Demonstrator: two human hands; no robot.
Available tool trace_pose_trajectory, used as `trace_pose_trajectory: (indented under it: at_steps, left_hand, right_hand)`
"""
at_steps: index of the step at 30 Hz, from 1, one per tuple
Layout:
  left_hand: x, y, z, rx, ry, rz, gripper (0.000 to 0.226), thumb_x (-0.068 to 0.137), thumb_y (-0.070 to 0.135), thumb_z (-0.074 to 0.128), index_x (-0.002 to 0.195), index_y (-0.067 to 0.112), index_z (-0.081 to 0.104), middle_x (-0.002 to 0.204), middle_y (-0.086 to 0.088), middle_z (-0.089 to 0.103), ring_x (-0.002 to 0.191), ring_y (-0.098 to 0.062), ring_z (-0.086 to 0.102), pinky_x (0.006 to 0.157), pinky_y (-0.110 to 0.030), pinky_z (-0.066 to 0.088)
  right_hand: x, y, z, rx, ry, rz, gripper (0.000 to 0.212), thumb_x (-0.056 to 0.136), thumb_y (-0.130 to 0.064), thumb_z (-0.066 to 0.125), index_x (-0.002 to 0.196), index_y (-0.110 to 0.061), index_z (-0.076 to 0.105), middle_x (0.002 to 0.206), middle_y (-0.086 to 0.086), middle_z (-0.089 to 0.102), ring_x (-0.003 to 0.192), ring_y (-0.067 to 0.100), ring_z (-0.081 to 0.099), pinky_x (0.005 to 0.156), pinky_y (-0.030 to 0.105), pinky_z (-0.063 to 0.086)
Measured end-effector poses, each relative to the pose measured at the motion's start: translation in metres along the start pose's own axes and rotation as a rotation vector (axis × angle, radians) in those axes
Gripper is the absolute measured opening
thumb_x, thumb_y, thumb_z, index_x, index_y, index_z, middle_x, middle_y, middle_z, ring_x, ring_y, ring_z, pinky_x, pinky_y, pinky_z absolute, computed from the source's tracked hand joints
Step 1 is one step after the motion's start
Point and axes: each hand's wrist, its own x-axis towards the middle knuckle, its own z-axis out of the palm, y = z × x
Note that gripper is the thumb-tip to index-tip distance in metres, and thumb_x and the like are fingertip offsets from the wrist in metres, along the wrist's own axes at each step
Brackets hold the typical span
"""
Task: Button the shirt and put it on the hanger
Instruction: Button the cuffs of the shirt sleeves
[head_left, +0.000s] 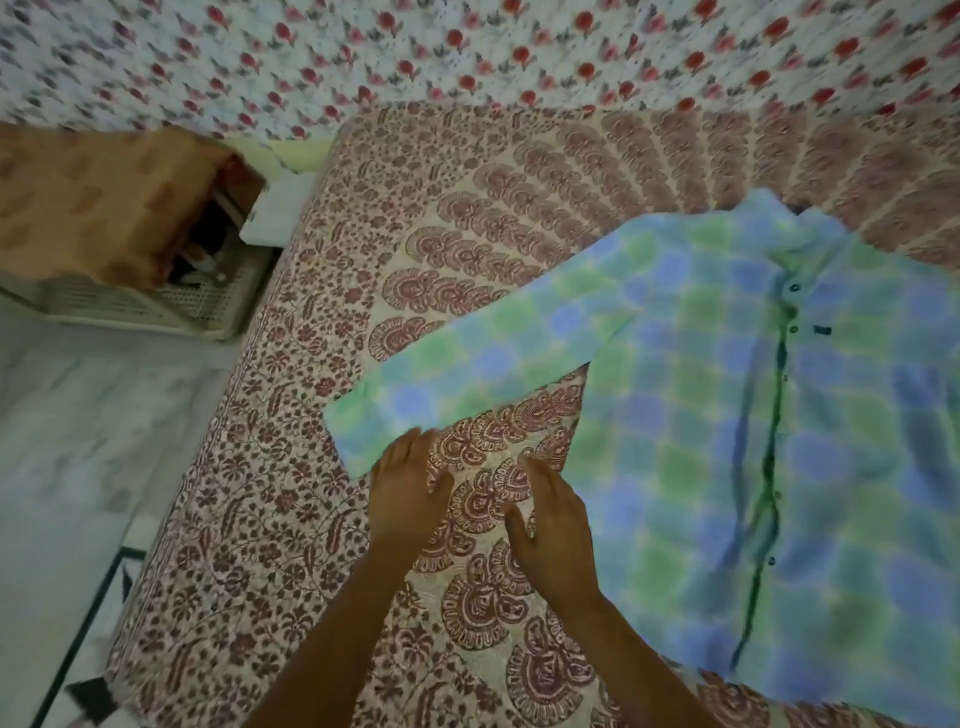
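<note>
Both hands lie flat with straight fingers, gripping nothing. The left hand (408, 486) touches the sleeve's (467, 364) cuff end, and the right hand (553, 525) rests on the bedspread (467, 234) just beside the shirt's (727, 415) side edge. The soft blue-and-green checked shirt lies front up on the maroon paisley-printed bedspread. Its long sleeve stretches leftward, and small dark buttons (793, 328) run down the placket.

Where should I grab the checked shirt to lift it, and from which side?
Probably pinch the shoulders beside the collar, coming from the collar end: the shirt lies flat, front up, so it would hang straight.
</note>
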Motion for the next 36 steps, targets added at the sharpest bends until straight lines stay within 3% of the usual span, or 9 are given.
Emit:
trace_pose_trajectory:
  at_steps: [8,14,19,25,27,29,32,34,36]
  left_hand:
    - [0.096,-0.094,0.026,0.063,-0.008,-0.114,0.052,0.086,0.026,0.053,0.136,0.014,0.042,0.145,-0.015,0.038,0.134,-0.034,0.032,0.108,-0.048,0.029]
    - [0.145,-0.137,0.018,0.169,-0.096,-0.224,0.075,0.084,0.026,0.058,0.146,0.015,0.017,0.152,-0.018,0.018,0.138,-0.04,0.018,0.11,-0.053,0.019]
    - [0.152,-0.143,0.0,0.184,-0.059,-0.202,0.044,0.081,0.023,0.059,0.124,0.016,0.052,0.117,-0.013,0.061,0.107,-0.031,0.055,0.1,-0.042,0.032]
    - [0.116,-0.127,-0.003,-0.028,0.006,0.196,0.027,0.076,0.007,0.06,0.103,0.008,0.066,0.094,-0.014,0.064,0.079,-0.031,0.063,0.066,-0.023,0.04]
    - [0.091,-0.116,0.001,-0.127,-0.085,0.313,0.028,0.079,0.009,0.062,0.106,0.01,0.066,0.096,-0.012,0.068,0.078,-0.028,0.065,0.065,-0.021,0.041]
    - [0.067,-0.108,0.008,-0.227,-0.216,0.447,0.03,0.081,0.018,0.058,0.11,0.013,0.064,0.102,-0.008,0.069,0.08,-0.024,0.067,0.069,-0.023,0.048]
    - [0.045,-0.106,0.02,-0.311,-0.513,0.56,0.041,0.081,0.029,0.045,0.118,0.018,0.06,0.111,-0.002,0.065,0.09,-0.02,0.064,0.075,-0.033,0.055]
    - [0.038,-0.112,0.026,-0.398,-0.652,0.461,0.049,0.079,0.035,0.044,0.123,0.021,0.058,0.124,0.001,0.061,0.104,-0.019,0.062,0.088,-0.033,0.052]
    - [0.037,-0.118,0.026,-0.521,-0.632,0.299,0.042,0.08,0.03,0.05,0.12,0.021,0.061,0.121,0.0,0.063,0.098,-0.019,0.065,0.087,-0.032,0.053]
  right_hand:
    - [0.037,-0.002,0.083,0.004,-0.016,0.043,0.051,0.086,-0.027,0.045,0.131,-0.003,0.048,0.127,0.015,0.058,0.115,0.032,0.056,0.1,0.033,0.035]
    - [0.057,-0.012,0.128,0.004,-0.087,0.075,0.058,0.085,-0.035,0.035,0.135,-0.006,0.043,0.134,0.015,0.051,0.121,0.031,0.051,0.101,0.038,0.042]
    - [0.069,-0.029,0.139,0.03,-0.061,0.137,0.054,0.084,-0.029,0.042,0.133,-0.006,0.045,0.131,0.015,0.052,0.117,0.034,0.052,0.095,0.042,0.046]
    - [0.066,-0.054,0.141,0.397,-0.079,0.321,0.053,0.085,-0.039,0.04,0.133,-0.018,0.046,0.127,0.003,0.058,0.115,0.019,0.055,0.094,0.023,0.042]
    - [0.065,-0.06,0.138,0.713,-0.121,0.533,0.042,0.087,-0.047,0.039,0.122,-0.03,0.052,0.117,0.001,0.064,0.102,0.015,0.061,0.087,0.026,0.048]
    - [0.063,-0.06,0.134,0.966,-0.102,0.754,0.028,0.094,-0.044,0.042,0.103,-0.025,0.06,0.104,0.013,0.067,0.089,0.025,0.066,0.086,0.044,0.052]
    - [0.055,-0.047,0.132,1.001,-0.02,0.88,0.021,0.091,-0.023,0.055,0.102,-0.007,0.063,0.093,0.024,0.066,0.072,0.028,0.065,0.063,0.03,0.054]
    - [0.045,-0.032,0.135,0.937,0.015,0.946,0.017,0.09,-0.014,0.057,0.102,-0.004,0.062,0.089,0.014,0.068,0.065,0.014,0.065,0.054,0.021,0.051]
    - [0.039,-0.018,0.137,0.893,0.094,1.022,0.014,0.088,-0.012,0.06,0.097,-0.003,0.063,0.099,0.017,0.068,0.068,0.017,0.064,0.061,0.025,0.053]
